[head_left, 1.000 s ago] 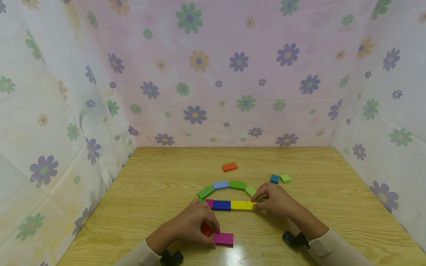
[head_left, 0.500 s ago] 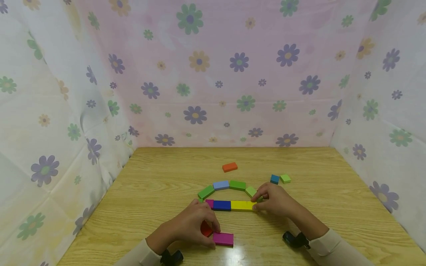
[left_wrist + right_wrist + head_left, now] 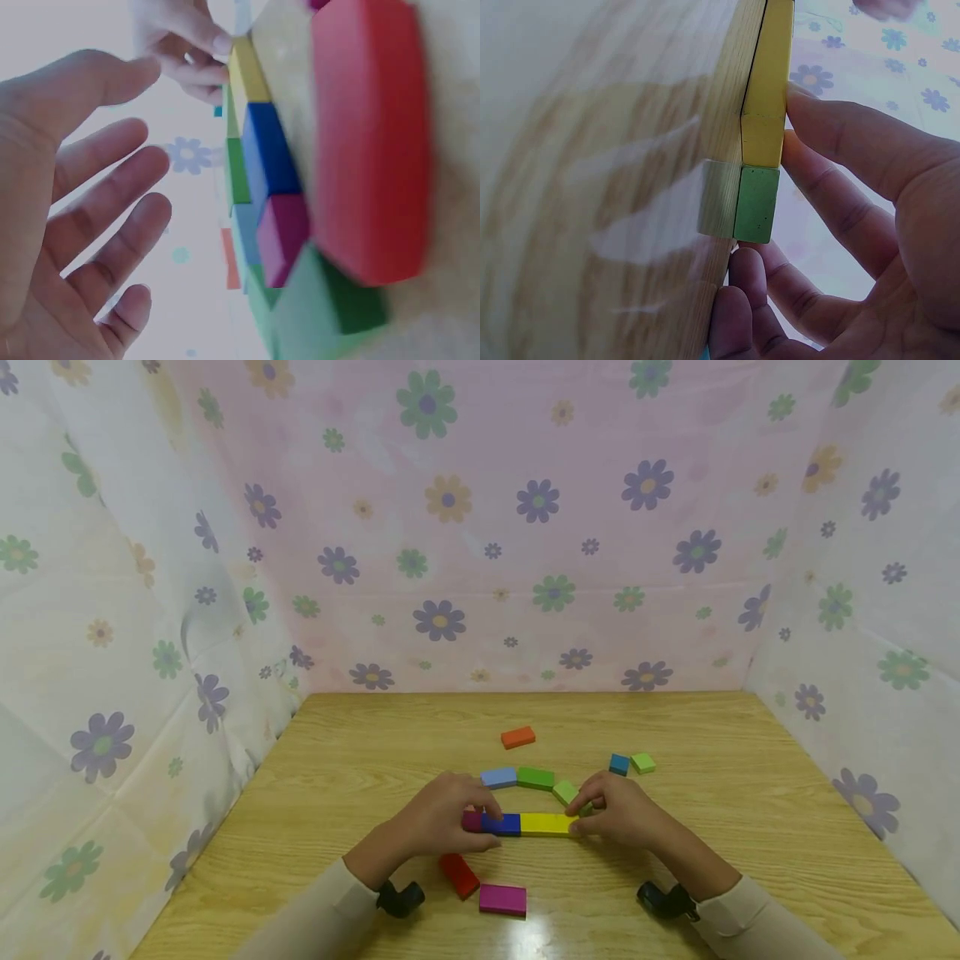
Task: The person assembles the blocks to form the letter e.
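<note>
A yellow block (image 3: 546,824), a dark blue block (image 3: 512,825) and a short magenta block (image 3: 472,822) form a straight row. My right hand (image 3: 626,814) pinches the yellow block's right end between thumb and forefinger. Over the row's left end hovers my left hand (image 3: 442,817), its fingers apart and holding nothing in the left wrist view. Behind the row curves an arch with a light blue block (image 3: 498,777), a green block (image 3: 536,778) and a lime block (image 3: 566,792). The arch's left part, hidden by my left hand from the head, shows as green blocks (image 3: 300,315) at the left wrist.
In front lie a red block (image 3: 459,875) and a long magenta block (image 3: 502,900). An orange block (image 3: 517,737) sits farther back. At the back right, a teal block (image 3: 618,764) stands beside a small lime block (image 3: 642,763). Flowered cloth (image 3: 495,527) surrounds the table.
My left hand has left the red and long magenta blocks in front and moved forward over the row's left end. The right hand stays at the yellow block.
</note>
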Tool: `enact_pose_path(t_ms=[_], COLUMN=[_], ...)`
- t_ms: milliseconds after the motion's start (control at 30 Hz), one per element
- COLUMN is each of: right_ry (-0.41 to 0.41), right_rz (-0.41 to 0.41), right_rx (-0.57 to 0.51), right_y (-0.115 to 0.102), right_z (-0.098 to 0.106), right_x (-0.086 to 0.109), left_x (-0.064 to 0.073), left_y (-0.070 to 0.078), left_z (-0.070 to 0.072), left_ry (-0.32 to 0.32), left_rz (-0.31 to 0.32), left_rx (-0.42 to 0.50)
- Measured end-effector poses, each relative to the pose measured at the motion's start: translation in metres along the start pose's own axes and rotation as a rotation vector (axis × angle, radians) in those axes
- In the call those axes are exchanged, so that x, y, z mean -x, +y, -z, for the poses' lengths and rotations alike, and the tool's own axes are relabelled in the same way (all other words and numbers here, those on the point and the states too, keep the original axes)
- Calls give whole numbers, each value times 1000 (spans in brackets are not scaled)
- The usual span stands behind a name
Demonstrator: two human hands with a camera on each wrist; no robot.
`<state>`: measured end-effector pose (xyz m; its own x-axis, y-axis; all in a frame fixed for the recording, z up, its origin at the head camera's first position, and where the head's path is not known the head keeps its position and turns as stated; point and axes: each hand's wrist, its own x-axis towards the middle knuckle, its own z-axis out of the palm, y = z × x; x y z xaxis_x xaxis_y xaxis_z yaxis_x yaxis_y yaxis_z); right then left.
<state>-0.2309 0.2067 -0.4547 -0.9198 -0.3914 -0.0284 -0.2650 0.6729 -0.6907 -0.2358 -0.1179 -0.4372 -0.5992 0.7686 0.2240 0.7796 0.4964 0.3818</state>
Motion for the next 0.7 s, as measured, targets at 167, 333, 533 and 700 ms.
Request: enact_pose_path(t_ms=[167,333,533,700], right_ry=[-3,-9,-14,-6], right_rz=[6,9,5,-18], right_rx=[-1,-8,-10,-6], right_y=[2,5,6,6], right_z=[0,0,-1,-1], right_x=[-1,-3,-4,-4], left_x=[-26,-53,-81,-102], left_y=[-8,-17,-30,-40], left_z=[5,3,1,1], left_ry=[29,72,125,151], left_rz=[92,142,156,183], left_rx=[22,-12,-81,-106])
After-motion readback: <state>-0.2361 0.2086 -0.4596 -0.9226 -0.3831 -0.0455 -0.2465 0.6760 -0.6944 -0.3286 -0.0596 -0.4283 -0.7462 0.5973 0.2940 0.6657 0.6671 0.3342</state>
